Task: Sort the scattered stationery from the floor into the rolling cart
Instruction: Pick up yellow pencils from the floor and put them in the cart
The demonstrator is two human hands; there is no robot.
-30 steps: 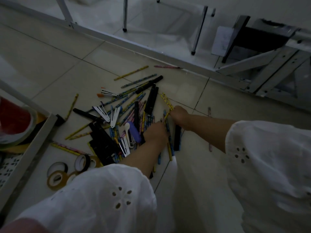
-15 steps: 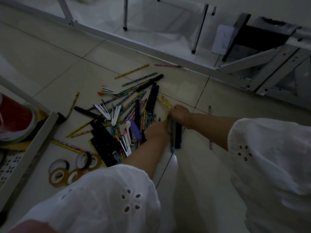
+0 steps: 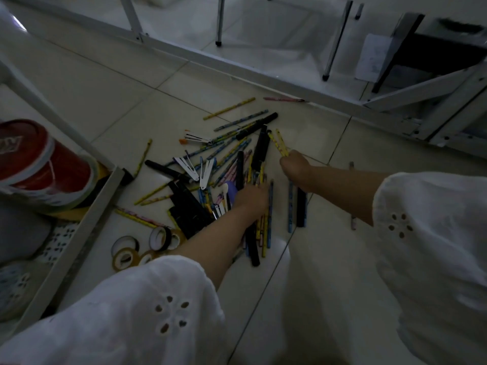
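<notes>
A heap of pencils, black markers and white clips (image 3: pixel 224 167) lies scattered on the tiled floor. My right hand (image 3: pixel 295 165) grips two yellow pencils (image 3: pixel 278 142) that stick up and away from the fist. My left hand (image 3: pixel 251 201) reaches down into the middle of the heap, fingers among the pencils; whether it holds any is hidden by the back of the hand. The rolling cart (image 3: pixel 87 222) stands at the left, its white tray rim running diagonally.
Several tape rolls (image 3: pixel 142 246) lie on the floor beside the cart rim. A red tub (image 3: pixel 39 164) sits in the cart tray. A white frame rail (image 3: pixel 263 75) and table legs cross the back. Bare tiles lie to the right.
My right hand has lifted the yellow pencils off the floor, up and away from the heap. My left hand stays low in the pile.
</notes>
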